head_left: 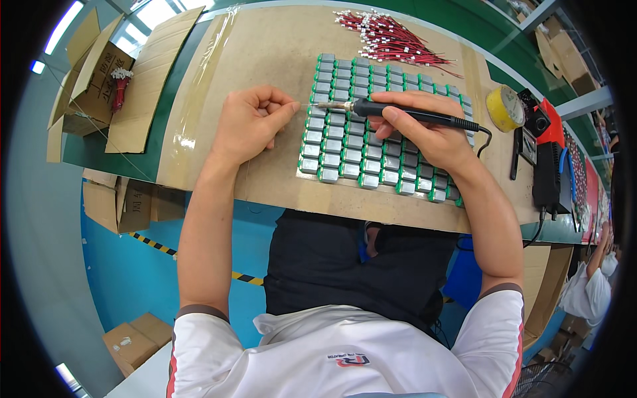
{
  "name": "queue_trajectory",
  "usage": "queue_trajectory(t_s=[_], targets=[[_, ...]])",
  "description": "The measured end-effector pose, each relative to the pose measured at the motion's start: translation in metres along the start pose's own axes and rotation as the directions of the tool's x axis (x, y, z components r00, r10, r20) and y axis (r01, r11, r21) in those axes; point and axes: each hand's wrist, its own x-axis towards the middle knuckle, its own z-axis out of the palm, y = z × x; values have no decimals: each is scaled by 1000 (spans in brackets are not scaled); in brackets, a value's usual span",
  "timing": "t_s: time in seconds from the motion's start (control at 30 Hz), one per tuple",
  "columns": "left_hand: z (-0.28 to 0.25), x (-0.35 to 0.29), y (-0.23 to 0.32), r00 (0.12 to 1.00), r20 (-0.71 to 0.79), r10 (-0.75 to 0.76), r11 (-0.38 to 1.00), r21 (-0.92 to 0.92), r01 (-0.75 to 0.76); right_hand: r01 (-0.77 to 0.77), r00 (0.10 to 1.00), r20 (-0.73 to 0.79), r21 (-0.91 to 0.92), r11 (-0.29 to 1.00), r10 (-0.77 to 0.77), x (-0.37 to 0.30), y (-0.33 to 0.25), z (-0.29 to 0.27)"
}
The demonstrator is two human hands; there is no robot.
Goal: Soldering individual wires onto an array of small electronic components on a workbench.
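My right hand (428,129) is closed round the black handle of a soldering iron (405,115), whose metal tip points left over the far-left part of a block of small parts. Opposite it, my left hand (255,123) pinches a thin strand of solder wire (304,104) between thumb and forefinger, its end close to the iron's tip. Whether the two touch is too small to tell. Beneath the iron, many grey parts with green edges (350,156) stand in tight slanting rows on the cardboard-covered table (265,182). My right hand and the iron hide some of them.
Red wires with white connectors (398,41) lie heaped at the far side. On the right are a yellow tape roll (505,108), a black box (549,176) and the iron's cord (490,139). An open carton (89,86) stands left. Another person (587,292) is far right.
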Motion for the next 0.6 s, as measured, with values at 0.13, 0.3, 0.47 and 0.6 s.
queue_trajectory(t_s=[0.13, 0.3, 0.47, 0.6], targets=[[0, 0, 2, 1000, 5, -1, 1000, 0, 1, 13, 1000, 2, 10, 1000, -13, 0, 1, 0], [0, -1, -2, 999, -34, 26, 999, -34, -27, 38, 999, -11, 21, 999, -37, -1, -2, 0], [1, -11, 12, 991, -130, -23, 991, -131, 6, 80, 995, -56, 44, 996, -77, -2, 4, 2], [8, -27, 18, 981, -178, -76, 986, -159, 47, 122, 992, -43, -9, 993, -122, -4, -1, -3]])
